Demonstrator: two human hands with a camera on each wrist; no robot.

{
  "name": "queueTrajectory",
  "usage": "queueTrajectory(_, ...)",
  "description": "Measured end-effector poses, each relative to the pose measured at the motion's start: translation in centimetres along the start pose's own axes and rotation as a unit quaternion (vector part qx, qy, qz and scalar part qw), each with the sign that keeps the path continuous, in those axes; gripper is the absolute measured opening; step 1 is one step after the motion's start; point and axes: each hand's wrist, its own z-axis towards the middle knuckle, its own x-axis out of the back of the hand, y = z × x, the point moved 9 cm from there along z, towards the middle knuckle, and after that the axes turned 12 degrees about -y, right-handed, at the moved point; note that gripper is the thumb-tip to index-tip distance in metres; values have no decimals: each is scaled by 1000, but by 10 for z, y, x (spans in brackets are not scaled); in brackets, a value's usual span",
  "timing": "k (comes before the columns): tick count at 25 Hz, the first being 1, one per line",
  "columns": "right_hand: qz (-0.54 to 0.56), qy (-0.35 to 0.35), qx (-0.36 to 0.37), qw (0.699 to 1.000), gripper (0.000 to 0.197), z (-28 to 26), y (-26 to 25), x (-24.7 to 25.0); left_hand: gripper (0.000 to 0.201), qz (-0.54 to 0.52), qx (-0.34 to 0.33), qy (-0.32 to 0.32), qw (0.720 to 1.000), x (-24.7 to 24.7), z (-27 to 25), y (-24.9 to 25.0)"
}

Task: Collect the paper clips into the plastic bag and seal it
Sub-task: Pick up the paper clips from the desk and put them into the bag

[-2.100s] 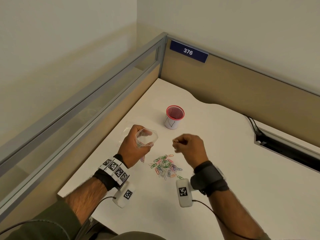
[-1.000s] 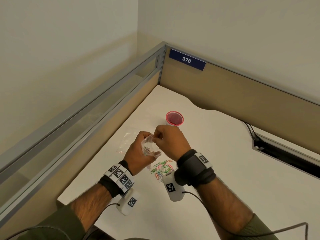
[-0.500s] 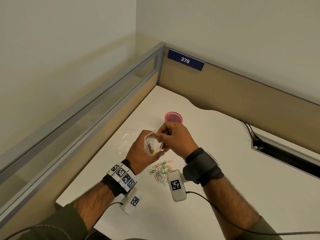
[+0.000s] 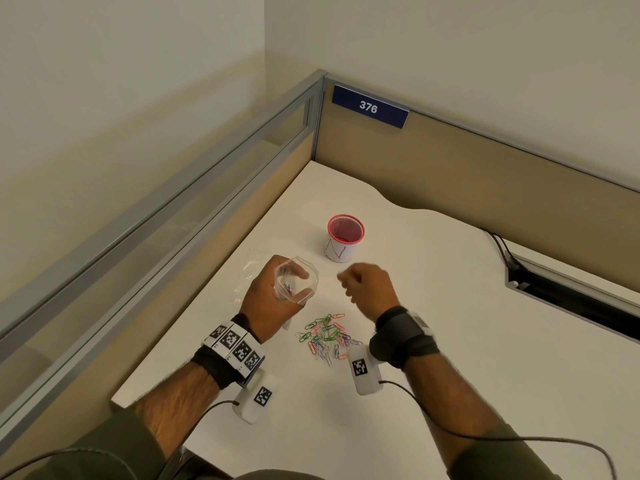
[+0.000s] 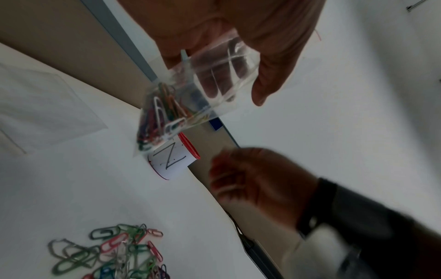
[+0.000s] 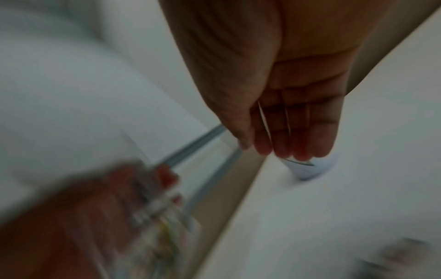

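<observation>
My left hand (image 4: 266, 308) holds a small clear plastic bag (image 4: 300, 284) above the table, its mouth held wide and facing up. Several coloured paper clips (image 5: 162, 117) lie in the bag's bottom corner. My right hand (image 4: 369, 289) hovers just right of the bag, apart from it. In the right wrist view its fingers (image 6: 293, 136) lie nearly straight and together, holding nothing. A loose pile of coloured paper clips (image 4: 327, 337) lies on the white table (image 4: 450, 341) below and between my hands.
A white cup with a red rim (image 4: 344, 240) stands behind my hands. Another clear bag (image 4: 247, 275) lies flat on the table left of my left hand. Partition walls close off the left and back; a cable slot (image 4: 571, 299) runs along the right.
My right hand was at the bag's mouth half a second ago; it has pulled away to the right, empty. The left hand still holds the bag, which has clips inside.
</observation>
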Motion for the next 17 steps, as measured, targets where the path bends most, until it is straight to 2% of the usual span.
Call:
queueTrajectory(2,-146,-76,-59,985,23,3,40,-37,33,-11,-3,7,1000,5,-4,1)
queueTrajectory(3,-196,-116,-77,971,30,0,56,-57,33,-12,-3,12,1000,8,-5,1)
queueTrajectory(6,-299,-158,-43,940,43,-11,67,-98,33,-13,6,27,1000,18,-8,-2)
queueTrajectory(9,-291,-139,-6,946,27,-9,49,-108,34,-11,14,38,999,24,-12,-1)
queueTrajectory(11,-266,-137,30,954,31,-5,35,-113,34,-11,8,38,999,26,-13,1)
queueTrajectory(13,-269,-183,84,942,41,-5,22,-132,36,-6,8,40,999,27,-15,1)
queueTrajectory(14,-288,-211,98,929,40,-6,19,-141,37,-3,10,42,999,28,-15,1)
queueTrajectory(17,-328,-220,117,911,19,-9,19,-146,37,-1,17,50,999,30,-15,1)
